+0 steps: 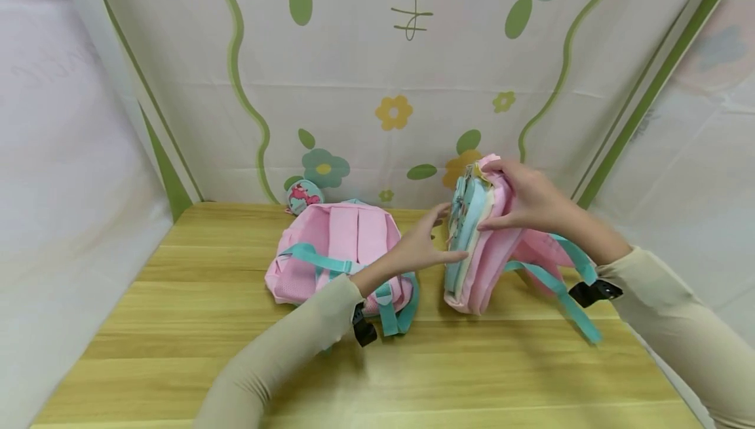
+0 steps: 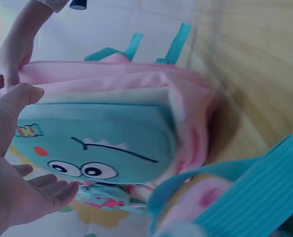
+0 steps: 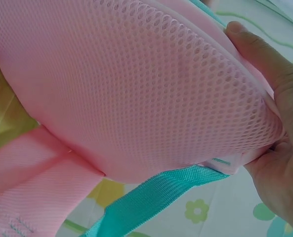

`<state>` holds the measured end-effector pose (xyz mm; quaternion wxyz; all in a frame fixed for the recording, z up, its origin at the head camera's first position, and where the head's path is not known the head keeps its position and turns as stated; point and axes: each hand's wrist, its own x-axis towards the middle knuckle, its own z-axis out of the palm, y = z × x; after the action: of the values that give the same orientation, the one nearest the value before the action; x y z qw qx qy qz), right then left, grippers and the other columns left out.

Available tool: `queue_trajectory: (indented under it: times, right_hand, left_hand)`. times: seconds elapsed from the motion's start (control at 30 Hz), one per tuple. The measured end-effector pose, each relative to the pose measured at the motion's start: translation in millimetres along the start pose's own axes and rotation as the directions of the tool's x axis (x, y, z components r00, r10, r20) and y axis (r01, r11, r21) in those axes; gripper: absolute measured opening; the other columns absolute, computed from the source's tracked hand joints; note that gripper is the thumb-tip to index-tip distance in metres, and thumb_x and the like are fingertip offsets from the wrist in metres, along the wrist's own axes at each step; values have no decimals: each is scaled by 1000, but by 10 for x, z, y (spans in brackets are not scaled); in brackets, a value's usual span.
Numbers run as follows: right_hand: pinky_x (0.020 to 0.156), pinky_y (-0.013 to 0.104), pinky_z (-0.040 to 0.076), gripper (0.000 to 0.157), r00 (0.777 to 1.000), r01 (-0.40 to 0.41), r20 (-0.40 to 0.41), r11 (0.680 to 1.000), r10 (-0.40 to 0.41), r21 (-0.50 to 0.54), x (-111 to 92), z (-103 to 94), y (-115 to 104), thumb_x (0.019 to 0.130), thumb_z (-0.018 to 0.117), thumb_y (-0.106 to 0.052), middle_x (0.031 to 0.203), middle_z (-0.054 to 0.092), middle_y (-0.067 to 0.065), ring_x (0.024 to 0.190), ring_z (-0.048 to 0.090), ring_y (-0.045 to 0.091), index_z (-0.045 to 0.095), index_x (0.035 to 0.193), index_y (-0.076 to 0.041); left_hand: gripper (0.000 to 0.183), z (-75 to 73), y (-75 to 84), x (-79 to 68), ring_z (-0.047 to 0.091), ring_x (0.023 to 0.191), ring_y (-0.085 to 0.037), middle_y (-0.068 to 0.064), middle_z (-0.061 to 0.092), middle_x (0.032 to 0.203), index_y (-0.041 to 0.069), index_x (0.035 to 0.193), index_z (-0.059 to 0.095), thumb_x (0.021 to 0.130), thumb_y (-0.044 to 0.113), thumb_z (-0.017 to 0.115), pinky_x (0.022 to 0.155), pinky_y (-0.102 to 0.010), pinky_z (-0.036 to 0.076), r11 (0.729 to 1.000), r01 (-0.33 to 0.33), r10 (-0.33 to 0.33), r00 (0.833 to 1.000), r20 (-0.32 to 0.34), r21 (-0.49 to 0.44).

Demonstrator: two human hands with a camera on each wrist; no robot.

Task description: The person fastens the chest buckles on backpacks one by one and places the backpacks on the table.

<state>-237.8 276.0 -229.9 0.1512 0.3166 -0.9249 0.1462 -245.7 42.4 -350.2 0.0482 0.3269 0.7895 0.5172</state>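
Clearly, in the head view, the right hand (image 1: 531,196) gripped the upper edge of a pink children's backpack with a teal front (image 1: 480,255), probably because such a soft bag would slump unheld. That backpack stood nearly upright on the right half of the wooden counter (image 1: 177,324); whether its base bore on the surface could not be told. The left hand (image 1: 420,240) was spread before its front, forearm slanting across a second pink backpack (image 1: 343,232), which lay with its shoulder straps uppermost. Behind that one, a round teal pouch (image 1: 304,197) leaned near the curtain.

In the left wrist view, the left thumb stood apart from loosely bent fingers beside the cartoon-eyed front pocket (image 2: 102,128); contact could not be confirmed.

In the right wrist view, the right thumb lay along the rim of the mesh back panel (image 3: 136,89), fingers curled round beneath, seemingly to steady that side.
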Motion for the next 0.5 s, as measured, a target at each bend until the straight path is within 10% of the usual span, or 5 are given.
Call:
queue_trajectory:
  times: [0.5]
  right_hand:
    - [94,46,53,108,997,82,-2,988,-82,131,44,171,-171,63,100,-24,143,54,12,120,58,24,38,150,-8]
  left_hand:
    - [76,-389,387,205,44,143,-24,-7,44,157,12,155,38,91,27,77,109,-38,49,981,-192,193,977,-94,11]
